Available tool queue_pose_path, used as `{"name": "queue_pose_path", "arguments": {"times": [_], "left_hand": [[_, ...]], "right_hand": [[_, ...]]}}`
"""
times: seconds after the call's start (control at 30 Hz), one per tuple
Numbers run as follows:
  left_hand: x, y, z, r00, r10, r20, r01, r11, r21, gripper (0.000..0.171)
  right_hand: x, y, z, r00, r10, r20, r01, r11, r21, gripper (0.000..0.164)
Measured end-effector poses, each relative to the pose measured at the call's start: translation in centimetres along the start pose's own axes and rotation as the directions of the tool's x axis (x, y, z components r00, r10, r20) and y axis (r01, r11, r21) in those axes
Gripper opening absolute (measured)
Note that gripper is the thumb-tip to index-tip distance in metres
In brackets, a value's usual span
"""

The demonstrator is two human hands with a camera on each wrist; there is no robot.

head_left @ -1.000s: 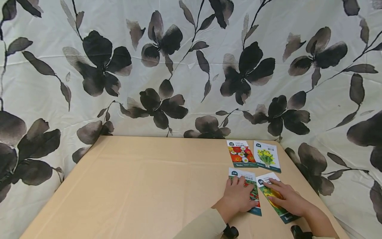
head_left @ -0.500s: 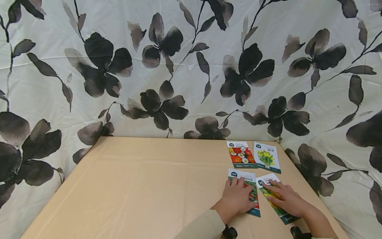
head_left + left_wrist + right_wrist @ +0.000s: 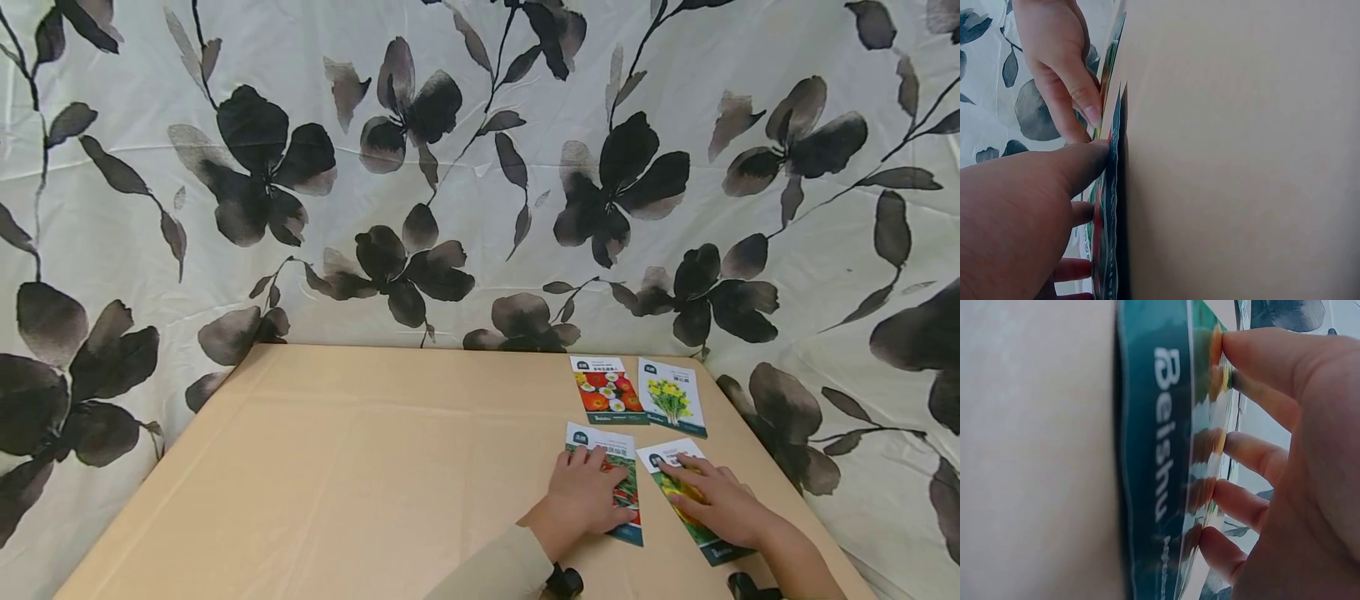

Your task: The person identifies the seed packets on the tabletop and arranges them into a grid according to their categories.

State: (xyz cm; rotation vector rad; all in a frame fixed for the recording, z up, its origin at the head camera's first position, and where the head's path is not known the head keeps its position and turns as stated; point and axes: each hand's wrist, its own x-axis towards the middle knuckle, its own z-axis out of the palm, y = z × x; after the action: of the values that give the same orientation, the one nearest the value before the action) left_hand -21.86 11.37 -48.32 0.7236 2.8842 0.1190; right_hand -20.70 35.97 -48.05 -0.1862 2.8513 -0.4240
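Observation:
In the head view, my left hand [image 3: 583, 493] rests on a seed packet [image 3: 628, 492] with red flowers and green leaves. The left wrist view shows that thumb and fingertips pressing on the packet's face [image 3: 1110, 212], which lies on the table. To the right, my right hand [image 3: 723, 500] lies on another seed packet [image 3: 716, 548] with yellow flowers and a dark green bottom band. In the right wrist view, spread fingertips [image 3: 1235, 494] touch the printed face, and "Beishu" is readable on the band [image 3: 1163, 434]. Both hands cover parts of the prints.
Behind the hands lie a packet with red and white flowers [image 3: 609, 392] and a packet with a yellow bunch [image 3: 672, 396], side by side near the far right corner. The tan table [image 3: 360, 467] extends left. A floral cloth [image 3: 495, 208] hangs behind.
My left hand has slid its packet slightly left. The top of the yellow-flowered packet has shifted a little left under my right hand. The two back packets stay put.

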Motion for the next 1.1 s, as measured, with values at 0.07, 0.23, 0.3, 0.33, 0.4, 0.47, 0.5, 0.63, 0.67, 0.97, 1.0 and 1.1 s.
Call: {"name": "queue_pose_path", "arguments": {"times": [0.07,0.23,0.3,0.33,0.4,0.47,0.5,0.63,0.67,0.97,1.0,1.1], "left_hand": [[-0.1,-0.1,0.0,1.0,0.0,-0.003,0.0,1.0,-0.002,0.061],[-0.3,-0.2,-0.1,1.0,0.008,-0.006,-0.008,1.0,-0.001,0.062],[-0.3,-0.3,-0.1,1.0,0.009,-0.006,-0.009,1.0,-0.004,0.062],[-0.3,-0.3,-0.1,1.0,0.007,-0.005,-0.007,1.0,-0.005,0.062],[-0.3,-0.4,-0.1,1.0,0.006,-0.005,-0.006,1.0,-0.005,0.062],[-0.2,-0.5,-0.1,1.0,0.002,0.0,-0.002,1.0,-0.009,0.062],[-0.2,-0.5,-0.1,1.0,0.003,0.001,-0.003,1.0,-0.009,0.062],[-0.1,-0.5,0.0,1.0,0.016,-0.001,-0.016,1.0,-0.017,0.061],[-0.2,-0.5,-0.1,1.0,0.021,-0.005,-0.021,1.0,-0.017,0.061],[-0.2,-0.4,0.0,1.0,0.02,-0.002,-0.02,1.0,-0.016,0.057],[-0.2,-0.4,-0.1,1.0,0.015,0.002,-0.015,1.0,-0.017,0.056],[-0.3,-0.4,-0.3,1.0,0.004,0.009,-0.004,1.0,-0.015,0.055]], "right_hand": [[0.0,0.0,0.0,1.0,0.006,0.002,-0.006,1.0,0.0,0.065],[0.0,0.1,-0.2,1.0,0.0,0.02,0.0,1.0,-0.002,0.065],[-0.1,0.2,-0.3,0.999,-0.009,0.031,0.009,1.0,0.002,0.065],[-0.1,0.3,-0.4,0.999,-0.015,0.036,0.015,1.0,0.005,0.065],[-0.1,0.3,-0.6,0.999,-0.024,0.042,0.023,1.0,0.01,0.065],[-0.2,0.4,-0.7,0.998,-0.037,0.045,0.037,0.999,0.014,0.066],[-0.2,0.5,-0.7,0.998,-0.043,0.044,0.042,0.999,0.015,0.065],[-0.2,0.6,-0.9,0.998,-0.055,0.036,0.054,0.998,0.015,0.064],[-0.3,0.6,-0.9,0.998,-0.06,0.033,0.06,0.998,0.013,0.064],[-0.5,1.0,-0.5,0.993,-0.11,0.039,0.108,0.993,0.053,0.062],[-0.5,1.0,-0.5,0.993,-0.109,0.037,0.107,0.993,0.051,0.062],[-0.5,0.9,-0.5,0.994,-0.108,0.03,0.107,0.993,0.046,0.063]]}}
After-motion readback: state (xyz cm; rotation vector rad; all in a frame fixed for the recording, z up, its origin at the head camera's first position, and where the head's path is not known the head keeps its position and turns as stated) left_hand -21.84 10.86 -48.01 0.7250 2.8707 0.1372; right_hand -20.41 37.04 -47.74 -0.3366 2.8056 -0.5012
